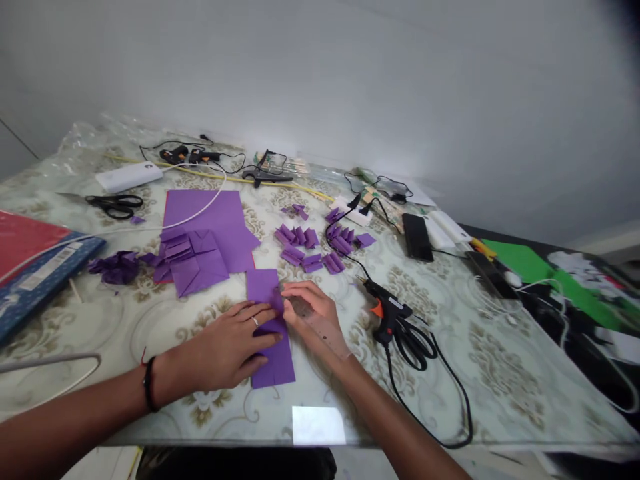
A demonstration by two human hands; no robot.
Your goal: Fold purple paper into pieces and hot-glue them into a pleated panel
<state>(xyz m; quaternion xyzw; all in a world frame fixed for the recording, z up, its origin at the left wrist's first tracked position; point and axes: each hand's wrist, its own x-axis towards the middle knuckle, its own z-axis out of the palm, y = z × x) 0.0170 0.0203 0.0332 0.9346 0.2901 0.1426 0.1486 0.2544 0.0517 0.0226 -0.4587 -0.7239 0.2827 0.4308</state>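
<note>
A strip of purple paper (276, 367) lies lengthwise before me on the patterned tabletop. My left hand (245, 340) is flat across it, fingers spread and pressing it down. At the strip's right edge my right hand (313, 313) is closed, thumb and fingers around what looks like a clear ruler (327, 340) with small dark marks. The ruler runs back over the wrist; its end near the paper is hard to make out. Behind the strip are larger purple sheets (205, 207) and a folded purple paper square (203, 267). Several small folded purple pieces (300, 257) stand farther back.
A glue gun (387, 307) and black-handled scissors (417, 343) lie right, their cable looping to the front edge. More scissors (113, 203), crumpled purple paper (117, 267) and a blue book (47, 273) are left. A phone (417, 237) and power strip (354, 212) lie back right.
</note>
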